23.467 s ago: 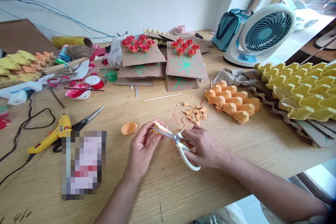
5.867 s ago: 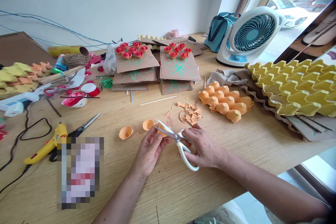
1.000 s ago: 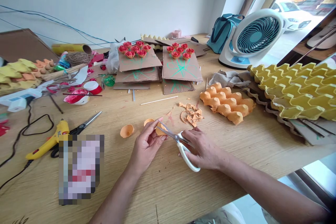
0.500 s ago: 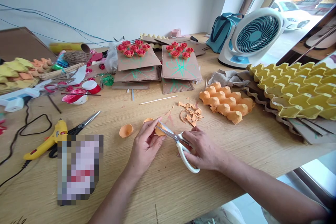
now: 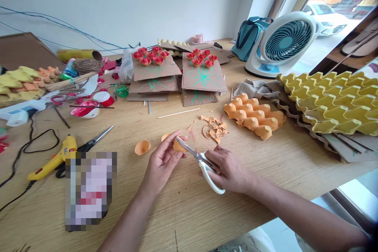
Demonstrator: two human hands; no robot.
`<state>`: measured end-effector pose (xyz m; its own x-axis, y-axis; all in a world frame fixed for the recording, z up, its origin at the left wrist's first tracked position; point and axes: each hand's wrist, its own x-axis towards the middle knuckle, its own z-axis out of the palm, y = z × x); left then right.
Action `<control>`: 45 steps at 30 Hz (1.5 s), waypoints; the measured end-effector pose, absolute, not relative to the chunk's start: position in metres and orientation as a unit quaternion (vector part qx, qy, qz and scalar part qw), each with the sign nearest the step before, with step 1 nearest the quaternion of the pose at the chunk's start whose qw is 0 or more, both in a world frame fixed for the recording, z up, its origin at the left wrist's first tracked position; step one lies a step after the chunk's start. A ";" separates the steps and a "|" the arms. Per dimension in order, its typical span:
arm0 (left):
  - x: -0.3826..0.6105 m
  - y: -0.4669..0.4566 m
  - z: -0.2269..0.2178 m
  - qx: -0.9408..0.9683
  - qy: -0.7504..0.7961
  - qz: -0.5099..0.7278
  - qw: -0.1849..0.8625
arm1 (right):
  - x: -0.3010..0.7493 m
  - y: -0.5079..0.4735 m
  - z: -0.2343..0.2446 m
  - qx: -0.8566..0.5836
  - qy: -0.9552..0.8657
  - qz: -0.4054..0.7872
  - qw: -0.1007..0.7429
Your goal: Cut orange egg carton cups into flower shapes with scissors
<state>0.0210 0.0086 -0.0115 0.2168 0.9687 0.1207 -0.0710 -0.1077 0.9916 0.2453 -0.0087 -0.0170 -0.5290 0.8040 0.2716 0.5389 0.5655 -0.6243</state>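
Observation:
Between the thumb and fingers of my left hand (image 5: 165,159) is a small orange egg carton cup (image 5: 178,147), partly covered by the fingers. My right hand (image 5: 230,169) grips white-handled scissors (image 5: 213,179), whose blades lie together across the cup's edge. Two more cut cups rest on the table to the left: one cup (image 5: 142,147) in full view, the other cup (image 5: 165,137) half hidden behind my left fingers. Beyond my hands lies a small heap of orange trimmings (image 5: 217,129).
An orange egg carton piece (image 5: 254,115) and stacked yellow egg trays (image 5: 333,102) lie right. Red paper flowers (image 5: 151,55) stand on cardboard (image 5: 156,70) at the back. A yellow glue gun (image 5: 56,159), black scissors (image 5: 96,138) and a paint bowl (image 5: 85,109) are left; a fan (image 5: 288,43) stands back right.
The scissor blades have closed at the cup's edge. My left fingers have shifted slightly around the cup; both arms stay in nearly the same place.

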 end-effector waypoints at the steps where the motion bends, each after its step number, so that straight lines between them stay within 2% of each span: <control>1: 0.021 0.009 -0.012 0.550 0.393 0.484 0.556 | 0.245 -0.008 -0.017 -0.405 -0.835 0.255 0.274; 8: 0.022 0.010 -0.013 0.511 0.398 0.488 0.585 | 0.246 -0.006 -0.010 -0.408 -0.808 0.345 0.247; 18: 0.019 0.011 -0.014 0.578 0.433 0.476 0.502 | 0.248 -0.004 -0.016 -0.410 -0.844 0.252 0.237; 24: 0.019 0.012 -0.016 0.600 0.439 0.486 0.460 | 0.248 -0.006 -0.017 -0.405 -0.848 0.252 0.229; 34: 0.020 0.010 -0.008 0.603 0.441 0.499 0.438 | 0.246 -0.009 -0.013 -0.397 -0.840 0.256 0.265; 37: 0.022 0.009 -0.006 0.576 0.430 0.511 0.472 | 0.246 -0.010 -0.012 -0.401 -0.840 0.249 0.266; 42: 0.027 0.007 -0.010 0.475 0.374 0.520 0.604 | 0.245 -0.010 -0.014 -0.398 -0.841 0.242 0.277; 45: 0.027 0.009 -0.012 0.442 0.355 0.533 0.628 | 0.245 -0.009 -0.016 -0.398 -0.840 0.248 0.273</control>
<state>0.0273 0.0087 -0.0116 0.1797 0.9834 0.0261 -0.3553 0.0402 0.9339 0.2447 -0.0089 -0.0161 -0.5337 0.8042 0.2617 0.5333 0.5602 -0.6339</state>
